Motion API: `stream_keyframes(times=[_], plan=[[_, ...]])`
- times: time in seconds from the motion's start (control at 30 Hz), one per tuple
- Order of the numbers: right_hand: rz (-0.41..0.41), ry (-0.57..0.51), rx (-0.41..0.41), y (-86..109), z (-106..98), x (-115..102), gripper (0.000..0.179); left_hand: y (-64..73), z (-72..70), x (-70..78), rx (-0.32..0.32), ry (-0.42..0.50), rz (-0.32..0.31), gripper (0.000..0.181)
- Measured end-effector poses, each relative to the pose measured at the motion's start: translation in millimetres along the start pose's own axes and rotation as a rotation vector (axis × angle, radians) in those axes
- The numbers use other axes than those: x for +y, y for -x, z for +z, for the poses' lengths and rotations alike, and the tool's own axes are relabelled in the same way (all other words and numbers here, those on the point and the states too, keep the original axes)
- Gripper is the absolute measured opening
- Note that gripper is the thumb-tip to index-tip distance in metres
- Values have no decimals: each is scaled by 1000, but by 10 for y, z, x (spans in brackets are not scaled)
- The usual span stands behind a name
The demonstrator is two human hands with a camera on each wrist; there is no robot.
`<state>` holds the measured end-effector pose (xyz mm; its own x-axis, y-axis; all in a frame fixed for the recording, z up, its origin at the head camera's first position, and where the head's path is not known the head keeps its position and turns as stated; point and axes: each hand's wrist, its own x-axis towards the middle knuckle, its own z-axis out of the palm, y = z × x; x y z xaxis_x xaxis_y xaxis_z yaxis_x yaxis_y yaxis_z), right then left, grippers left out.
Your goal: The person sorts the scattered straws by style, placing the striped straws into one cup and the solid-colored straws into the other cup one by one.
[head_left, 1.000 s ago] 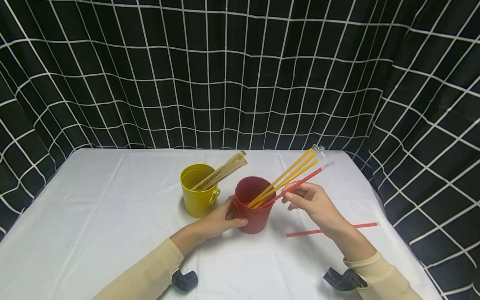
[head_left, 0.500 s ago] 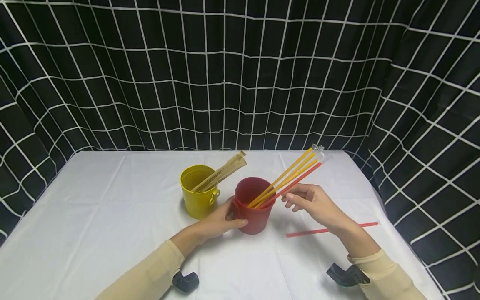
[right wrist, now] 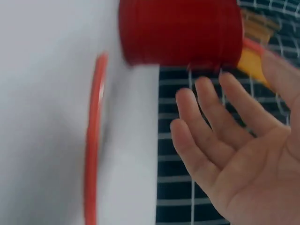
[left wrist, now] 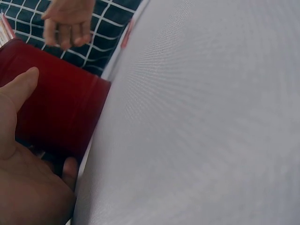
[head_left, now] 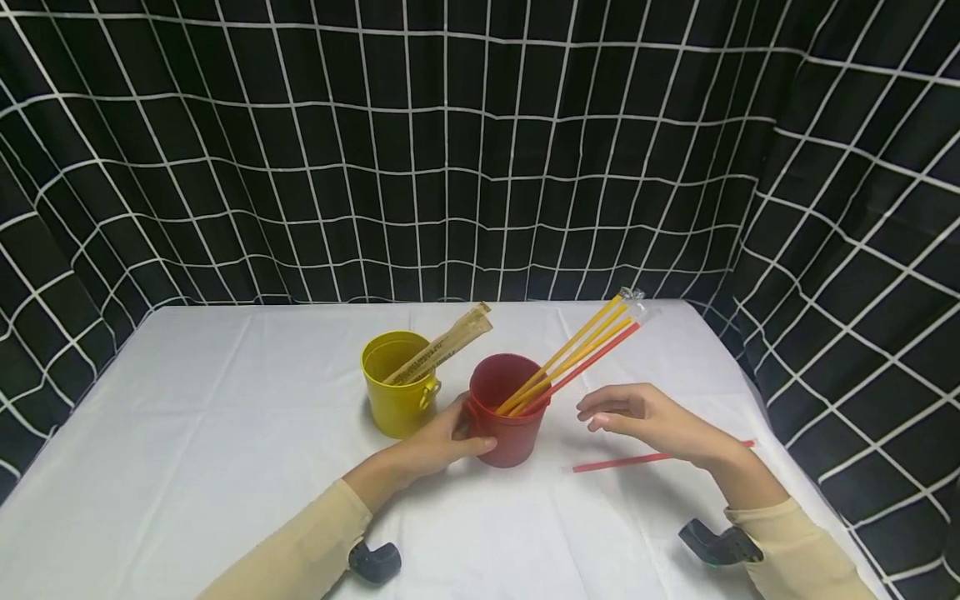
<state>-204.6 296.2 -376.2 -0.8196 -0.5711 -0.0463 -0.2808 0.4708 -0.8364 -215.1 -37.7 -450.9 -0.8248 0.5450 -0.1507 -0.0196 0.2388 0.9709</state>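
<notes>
My left hand (head_left: 435,446) grips the side of a red bucket (head_left: 510,437), its thumb lying across the front, as the left wrist view also shows. Several wrapped yellow straws (head_left: 581,343) and one red straw (head_left: 600,354) lean out of that bucket to the right. Just right of the bucket, my right hand (head_left: 652,421) hovers with nothing in it, fingers loosely bent and spread apart in the right wrist view. Below this hand a second red straw (head_left: 618,463) lies on the white cloth, partly covered by the hand and wrist.
To the left of the red bucket stands a yellow bucket (head_left: 390,404) holding paper-wrapped sticks (head_left: 442,346). White cloth (head_left: 225,417) covers the table. A black curtain with a white grid (head_left: 450,150) hangs behind and at both sides.
My right hand has let go of the red straw, which now rests lower in the red bucket, and has drawn back to the right and slightly down. The left hand keeps its hold.
</notes>
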Motion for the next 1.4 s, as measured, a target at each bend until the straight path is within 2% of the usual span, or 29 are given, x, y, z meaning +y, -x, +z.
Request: stream_keyframes(times=[0.1, 0.33, 0.53, 0.67, 0.9, 1.07, 1.3, 1.4], plan=[[16, 11, -34, 91, -99, 142, 37, 5, -6, 7, 5, -1, -4, 86], [20, 104, -54, 252, -324, 430, 37, 1, -5, 8, 2, -5, 2, 86], [2, 104, -169, 256, -364, 616, 36, 2, -1, -32, 4, 0, -12, 88], [12, 141, -208, 255, -364, 663, 34, 12, -2, -23, 4, -3, -10, 89], [-24, 181, -177, 235, -298, 663, 26, 13, -18, 7, 6, 9, -7, 90], [37, 262, -120, 200, -216, 609, 21, 14, -30, 13, -8, 0, -5, 91], [94, 298, -71, 154, -131, 529, 13, 3, -41, 17, -1, -2, 5, 89], [123, 311, -64, 173, -111, 519, 13, 7, -28, 3, -3, -8, -10, 90]])
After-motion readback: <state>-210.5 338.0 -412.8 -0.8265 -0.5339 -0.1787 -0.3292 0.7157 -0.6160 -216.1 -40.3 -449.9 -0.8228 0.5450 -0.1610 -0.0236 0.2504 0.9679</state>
